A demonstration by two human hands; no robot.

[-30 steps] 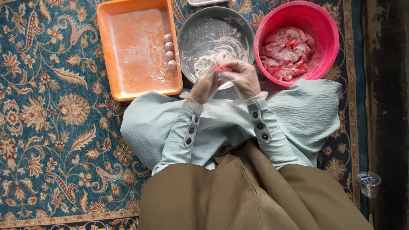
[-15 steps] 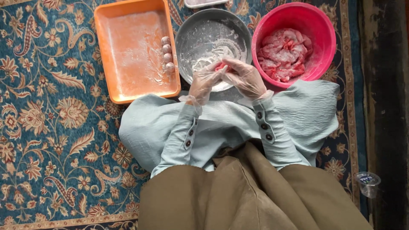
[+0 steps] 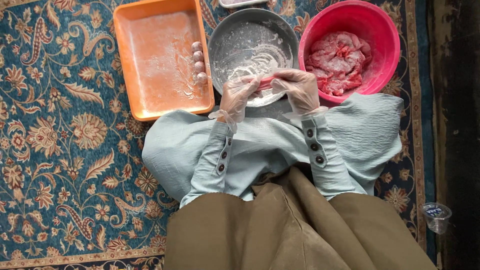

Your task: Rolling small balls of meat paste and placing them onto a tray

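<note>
Left hand (image 3: 239, 98) and right hand (image 3: 298, 89), both in thin clear gloves, closed together on a small pink lump of meat (image 3: 266, 81), pinched between fingertips as if for shaping. Held over near rim of floured metal bowl (image 3: 253, 45), likely to catch flour. Right: pink bowl (image 3: 350, 47) of floured meat. Left: orange tray (image 3: 161, 57), four rolled balls (image 3: 199, 62) lined along its right wall. Patterned carpet (image 3: 60, 150) beneath.

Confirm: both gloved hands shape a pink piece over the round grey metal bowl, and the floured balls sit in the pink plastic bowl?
Not quite. The head view shows the floured balls lined along the right wall of the orange rectangular tray; the pink plastic bowl holds raw pink meat. The rest holds: left hand, right hand, grey metal bowl.
</note>
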